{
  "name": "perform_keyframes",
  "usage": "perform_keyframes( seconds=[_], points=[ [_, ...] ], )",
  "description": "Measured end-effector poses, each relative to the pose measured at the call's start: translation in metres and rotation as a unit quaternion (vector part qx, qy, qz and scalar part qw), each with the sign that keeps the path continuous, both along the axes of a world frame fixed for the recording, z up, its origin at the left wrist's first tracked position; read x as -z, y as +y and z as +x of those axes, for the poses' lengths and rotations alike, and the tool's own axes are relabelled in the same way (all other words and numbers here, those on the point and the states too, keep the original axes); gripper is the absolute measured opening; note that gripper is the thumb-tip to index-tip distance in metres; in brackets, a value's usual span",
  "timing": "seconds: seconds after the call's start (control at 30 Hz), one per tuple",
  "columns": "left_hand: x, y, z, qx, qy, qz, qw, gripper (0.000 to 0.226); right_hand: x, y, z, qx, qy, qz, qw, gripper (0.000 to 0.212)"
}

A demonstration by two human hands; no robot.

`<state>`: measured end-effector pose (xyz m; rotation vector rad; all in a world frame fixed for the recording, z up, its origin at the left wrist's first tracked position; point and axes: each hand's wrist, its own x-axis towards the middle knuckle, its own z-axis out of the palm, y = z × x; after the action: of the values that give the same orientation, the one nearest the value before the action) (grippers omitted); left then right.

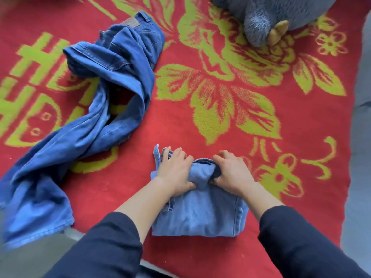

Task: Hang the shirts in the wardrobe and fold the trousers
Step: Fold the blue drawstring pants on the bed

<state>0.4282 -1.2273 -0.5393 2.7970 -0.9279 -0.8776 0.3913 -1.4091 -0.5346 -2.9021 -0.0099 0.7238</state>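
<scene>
trousers (pixel 197 215), far edge beneath fingers (pixel 177 155)

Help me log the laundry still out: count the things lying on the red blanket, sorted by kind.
Jeans: 2, the dark blue jeans lying loose and the light blue jeans folded, gripped by the left hand and right hand.
Plush toys: 1, the grey plush toy.
Total: 3 on the red blanket.

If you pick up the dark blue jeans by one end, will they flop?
Probably yes: the dark blue jeans lie twisted in soft folds. Likely fairly heavy too, with long legs of thick-looking denim. Pushed, they'd probably bunch up on the fuzzy blanket.
</scene>
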Motion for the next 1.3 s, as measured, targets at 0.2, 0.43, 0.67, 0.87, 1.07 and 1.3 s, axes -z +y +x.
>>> perform_keyframes(
  seconds=[0.2, 0.43, 0.67, 0.87, 1.07, 1.3],
  points=[
    [-0.043, 0.031, -0.089, 0.003, -0.015, -0.006, 1.0, 0.046, -0.041, 0.034, -0.101, -0.048, -0.08, 0.017, 0.995, 0.035],
    [-0.095, 0.073, -0.203, -0.092, -0.021, 0.012, 0.995, 0.053, -0.106, 0.072, -0.161, -0.17, -0.012, 0.012, 0.985, 0.018],
    [-0.136, 0.202, -0.277, -0.268, -0.006, -0.027, 0.963, 0.071, -0.162, 0.19, -0.178, -0.32, -0.032, 0.084, 0.943, 0.022],
    [-0.161, 0.348, -0.345, -0.452, -0.033, 0.006, 0.891, 0.051, -0.173, 0.364, -0.193, -0.48, -0.049, 0.135, 0.865, 0.022],
    [-0.171, 0.504, -0.426, -0.564, -0.03, 0.01, 0.825, 0.057, -0.171, 0.556, -0.238, -0.589, -0.058, 0.108, 0.799, 0.035],
    [-0.19, 0.659, -0.513, -0.627, -0.068, 0.05, 0.775, 0.039, -0.177, 0.747, -0.298, -0.676, -0.068, 0.1, 0.727, 0.038]
  ],
)
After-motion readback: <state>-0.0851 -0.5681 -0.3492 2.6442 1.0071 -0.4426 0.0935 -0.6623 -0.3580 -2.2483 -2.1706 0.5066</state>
